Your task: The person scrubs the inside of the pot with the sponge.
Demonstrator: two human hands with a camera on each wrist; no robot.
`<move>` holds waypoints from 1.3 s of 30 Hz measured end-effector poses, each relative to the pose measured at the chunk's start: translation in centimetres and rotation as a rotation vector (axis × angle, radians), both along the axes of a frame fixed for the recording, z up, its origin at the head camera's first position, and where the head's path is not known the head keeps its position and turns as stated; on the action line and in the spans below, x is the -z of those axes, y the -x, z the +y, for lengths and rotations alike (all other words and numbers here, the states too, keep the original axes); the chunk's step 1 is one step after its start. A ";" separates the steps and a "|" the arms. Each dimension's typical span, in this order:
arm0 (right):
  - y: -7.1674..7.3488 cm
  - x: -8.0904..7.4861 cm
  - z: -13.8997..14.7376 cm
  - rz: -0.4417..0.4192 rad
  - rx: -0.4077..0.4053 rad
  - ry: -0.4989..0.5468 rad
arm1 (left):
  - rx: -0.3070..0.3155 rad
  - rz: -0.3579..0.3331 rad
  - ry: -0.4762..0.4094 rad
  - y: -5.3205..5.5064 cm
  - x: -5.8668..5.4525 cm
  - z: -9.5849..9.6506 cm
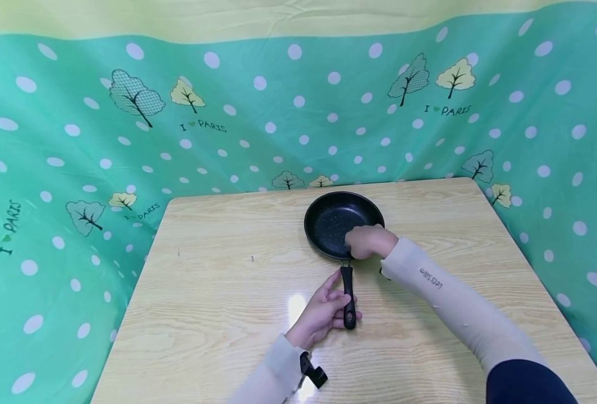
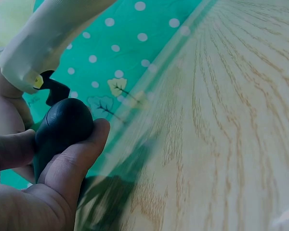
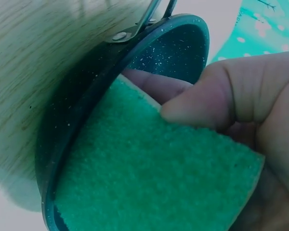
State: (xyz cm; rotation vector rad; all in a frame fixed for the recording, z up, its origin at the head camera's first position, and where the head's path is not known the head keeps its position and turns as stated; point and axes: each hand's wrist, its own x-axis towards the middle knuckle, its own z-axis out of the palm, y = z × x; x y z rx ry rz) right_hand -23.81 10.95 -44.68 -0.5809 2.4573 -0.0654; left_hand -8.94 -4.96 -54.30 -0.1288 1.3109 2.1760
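Right wrist, right fingers [image 3: 204,98] pinching coarse green sponge [image 3: 159,168], round speckled pan [image 3: 180,53], head view, left fingers [image 1: 336,303] gripping smooth handle [image 1: 347,283]

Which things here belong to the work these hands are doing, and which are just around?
Part of the job:
- Round black metal frying pan with a speckled inside; the left hand grips its handle
- Rough green scouring pad, held by the right hand at the pan

Just around:
- Green cloth with white dots and printed trees
- Pale wood-grain table, simply the work surface
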 end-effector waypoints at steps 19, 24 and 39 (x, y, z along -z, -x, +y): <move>1.1 -0.1 1.2 -0.119 -0.143 0.273 | 0.009 0.000 0.012 -0.1 0.1 -0.1; 1.4 0.5 1.3 -0.163 -0.126 0.363 | 0.021 0.002 0.008 0.0 0.0 -0.1; 2.7 2.2 -0.1 -0.297 0.006 0.659 | 0.038 -0.005 0.016 0.3 -0.1 -0.2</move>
